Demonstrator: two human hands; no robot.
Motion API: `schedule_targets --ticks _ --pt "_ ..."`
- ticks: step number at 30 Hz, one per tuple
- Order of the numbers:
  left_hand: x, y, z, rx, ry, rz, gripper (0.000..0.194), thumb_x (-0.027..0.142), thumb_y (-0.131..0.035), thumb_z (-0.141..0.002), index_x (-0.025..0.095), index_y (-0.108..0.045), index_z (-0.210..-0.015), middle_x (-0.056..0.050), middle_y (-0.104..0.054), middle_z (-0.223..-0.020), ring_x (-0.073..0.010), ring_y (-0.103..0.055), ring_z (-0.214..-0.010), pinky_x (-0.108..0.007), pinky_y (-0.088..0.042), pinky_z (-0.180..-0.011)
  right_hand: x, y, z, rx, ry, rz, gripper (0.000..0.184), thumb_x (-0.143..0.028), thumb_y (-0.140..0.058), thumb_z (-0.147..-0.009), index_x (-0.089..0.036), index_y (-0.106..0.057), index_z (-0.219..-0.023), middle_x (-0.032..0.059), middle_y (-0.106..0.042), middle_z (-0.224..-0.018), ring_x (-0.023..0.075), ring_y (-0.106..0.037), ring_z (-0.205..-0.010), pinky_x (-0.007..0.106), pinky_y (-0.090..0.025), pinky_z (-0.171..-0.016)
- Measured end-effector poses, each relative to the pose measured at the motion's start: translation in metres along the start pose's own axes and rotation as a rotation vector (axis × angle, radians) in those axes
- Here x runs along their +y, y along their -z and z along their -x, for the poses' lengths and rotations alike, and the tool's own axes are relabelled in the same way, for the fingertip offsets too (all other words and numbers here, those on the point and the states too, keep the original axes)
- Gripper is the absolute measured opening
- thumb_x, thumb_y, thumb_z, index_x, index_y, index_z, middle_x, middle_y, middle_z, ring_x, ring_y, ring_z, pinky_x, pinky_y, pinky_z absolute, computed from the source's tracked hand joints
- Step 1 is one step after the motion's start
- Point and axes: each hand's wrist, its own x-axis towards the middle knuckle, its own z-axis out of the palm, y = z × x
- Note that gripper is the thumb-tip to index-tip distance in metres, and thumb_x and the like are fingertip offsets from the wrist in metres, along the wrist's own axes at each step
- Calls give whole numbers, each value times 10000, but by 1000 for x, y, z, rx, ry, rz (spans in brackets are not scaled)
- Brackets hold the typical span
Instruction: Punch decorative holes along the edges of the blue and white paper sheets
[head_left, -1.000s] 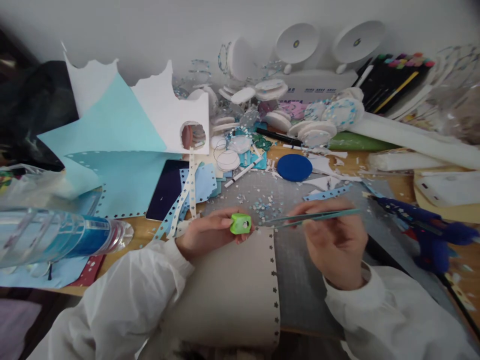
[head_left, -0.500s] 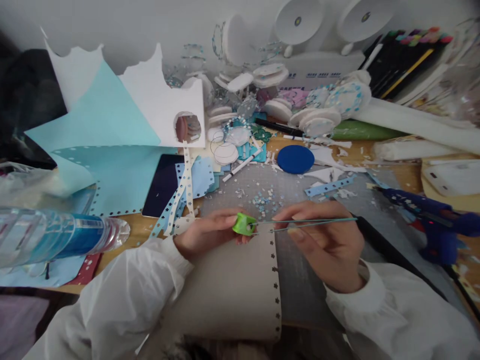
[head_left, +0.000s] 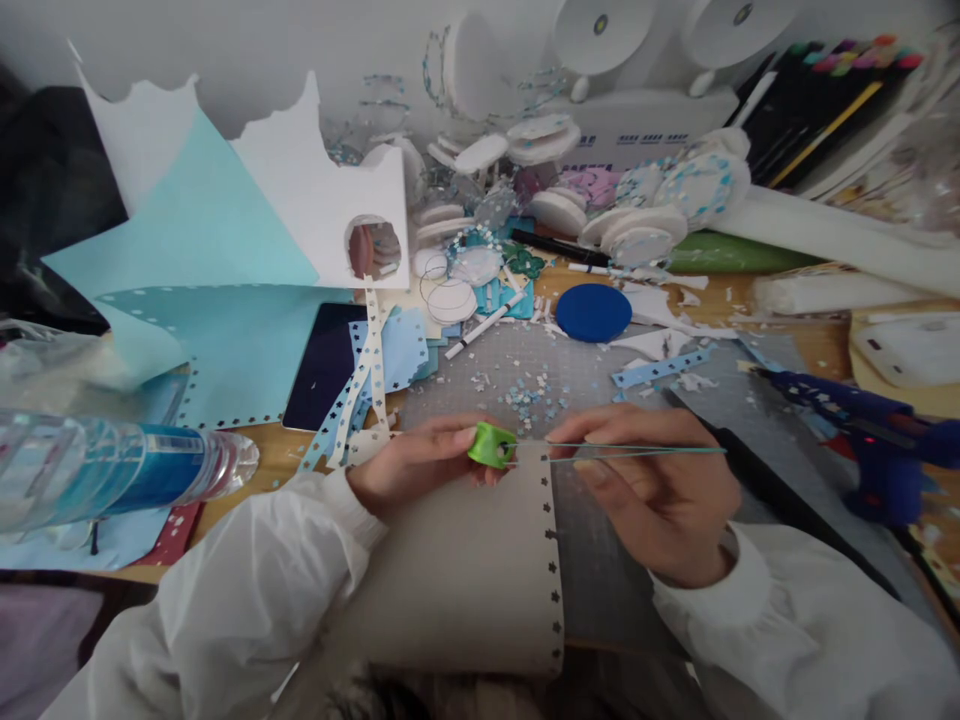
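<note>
My left hand is closed round a small bright green craft punch, thumb on top, with a dark hole on its right side. In my right hand, the thumb and fingers pinch slim teal tweezers. Their two arms meet at the right, and the thin tips point left to the punch's hole; whether they touch inside it is hard to see. Beneath both hands lies a pale sheet with a row of small flower-shaped holes along its right edge.
Tiny punched bits are scattered on the grey cutting mat. A blue glue gun lies at right, a blue round lid behind the mat. A water bottle and folded turquoise paper are at left.
My right hand and the tweezers have shifted slightly to the right. My left hand has tilted the punch a little. The view has moved slightly.
</note>
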Motion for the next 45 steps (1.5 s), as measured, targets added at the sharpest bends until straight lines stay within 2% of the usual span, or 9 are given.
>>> schedule_targets --ticks 4,6,10,16,19,25,34,40,45 --pt "-1 2 1 -25 -4 -12 406 536 -642 -766 138 -679 -833 -71 -587 -757 -168 -505 -682 -302 -390 -669 0 0 0 -5 78 45 354 -21 -613 -771 -248 -596 -1043 38 -690 -909 201 -680 -805 367 -579 -683" --pt "-1 2 1 -34 10 -21 406 530 -636 -773 131 -678 -837 -70 -584 -749 -172 -502 -691 -304 -386 -683 -1 0 0 -41 68 26 350 -25 -605 -784 -246 -588 -1055 42 -691 -923 197 -681 -805 374 -574 -698" --pt "0 2 1 -43 47 -26 426 548 -631 -760 130 -669 -835 -73 -588 -737 -180 -499 -683 -311 -392 -684 -2 0 -1 -79 -44 -59 271 -71 -596 -829 -249 -578 -1031 36 -688 -919 187 -682 -809 353 -576 -685" --pt "0 4 0 -119 64 -70 448 571 -627 -749 133 -661 -838 -77 -589 -736 -178 -493 -656 -309 -388 -640 2 -2 -3 -50 -246 -274 132 -132 -603 -867 -221 -584 -962 26 -679 -853 148 -663 -706 294 -586 -610" --pt "-1 4 0 -127 62 -48 446 560 -630 -751 126 -661 -847 -79 -585 -743 -172 -485 -644 -309 -378 -633 7 -1 -1 -45 -299 -343 112 -166 -614 -874 -225 -581 -962 20 -681 -858 146 -658 -705 296 -583 -613" --pt "2 2 0 -85 36 -26 434 557 -628 -750 128 -654 -807 -83 -573 -742 -170 -475 -638 -307 -365 -613 5 0 -2 15 -240 -284 123 -171 -617 -870 -237 -589 -970 27 -687 -873 161 -656 -724 306 -571 -606" --pt "2 2 0 -77 41 -52 443 572 -627 -748 132 -645 -793 -71 -564 -723 -169 -476 -649 -297 -369 -617 -4 -4 -4 -13 -115 -137 208 -86 -591 -856 -236 -598 -1000 38 -671 -889 191 -678 -796 348 -585 -672" --pt "-3 4 -1 -101 26 -31 469 551 -609 -787 87 -640 -847 -67 -564 -752 -153 -490 -674 -273 -369 -655 -3 -3 0 -28 -141 -151 226 -62 -584 -852 -228 -592 -1005 40 -652 -904 179 -669 -827 330 -573 -727" --pt "-5 7 -1 -165 8 -53 438 521 -585 -831 88 -633 -873 -64 -565 -778 -157 -506 -711 -270 -368 -682 -1 -4 -1 -32 -225 -216 151 -119 -600 -870 -231 -586 -969 27 -666 -858 150 -660 -730 286 -573 -636"
